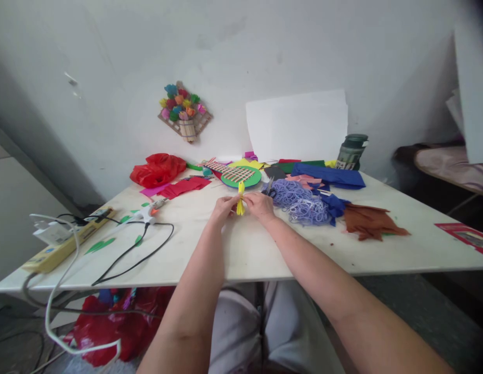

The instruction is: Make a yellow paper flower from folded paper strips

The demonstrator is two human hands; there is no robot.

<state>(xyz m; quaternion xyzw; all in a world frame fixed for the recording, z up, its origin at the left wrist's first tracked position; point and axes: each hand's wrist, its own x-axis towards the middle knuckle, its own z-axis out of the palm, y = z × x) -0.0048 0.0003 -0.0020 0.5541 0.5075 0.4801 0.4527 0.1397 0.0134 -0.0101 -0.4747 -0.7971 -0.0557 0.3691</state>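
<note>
Both hands meet over the middle of the table around a narrow strip of yellow paper (241, 188), which looks like gathered crepe paper. My left hand (224, 209) pinches its waist from one side, and my right hand (260, 205) pinches it from the other. The strip's ends fan out above and below the fingers. Just behind lies a green disc (253, 178) with a lattice of thin sticks (231, 172) across it. Scissors (269, 189) and tangled purple yarn (296, 200) lie to the right of my right hand.
A glue gun (146, 213) with a looping black cord and a yellow power strip (56, 254) occupy the left side. Red paper (184, 188), blue paper (330, 176), brown paper (371, 221) and a dark green bottle (351, 152) surround the work area. A paper flower decoration (186, 111) hangs on the wall.
</note>
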